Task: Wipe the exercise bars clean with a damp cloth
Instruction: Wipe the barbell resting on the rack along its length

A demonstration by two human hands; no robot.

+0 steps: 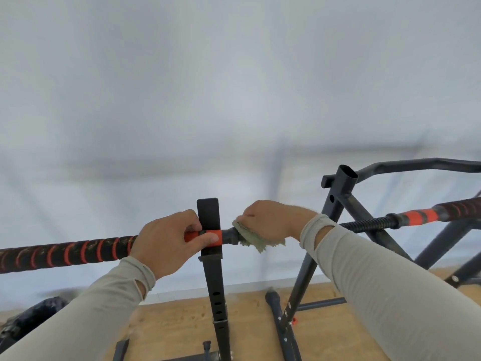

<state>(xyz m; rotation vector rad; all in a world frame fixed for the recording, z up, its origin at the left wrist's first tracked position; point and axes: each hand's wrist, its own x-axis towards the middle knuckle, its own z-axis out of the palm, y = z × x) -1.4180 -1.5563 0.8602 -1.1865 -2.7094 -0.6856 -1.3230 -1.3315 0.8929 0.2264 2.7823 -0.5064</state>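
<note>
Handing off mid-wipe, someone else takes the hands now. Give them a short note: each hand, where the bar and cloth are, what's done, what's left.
Left hand: grips the bar at its orange band, beside the black upright post, steadying it.
Right hand: holds the cloth wrapped on the bar just right of the post.
Done: cannot tell from this view which sections are already wiped.
Left: probably the threaded section, the taped grips at both ends, and the black frame tubes at right.

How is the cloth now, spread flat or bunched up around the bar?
Bunched. The cloth is gathered under the right hand, which grips it around the bar; only a crumpled edge hangs out below.
</note>
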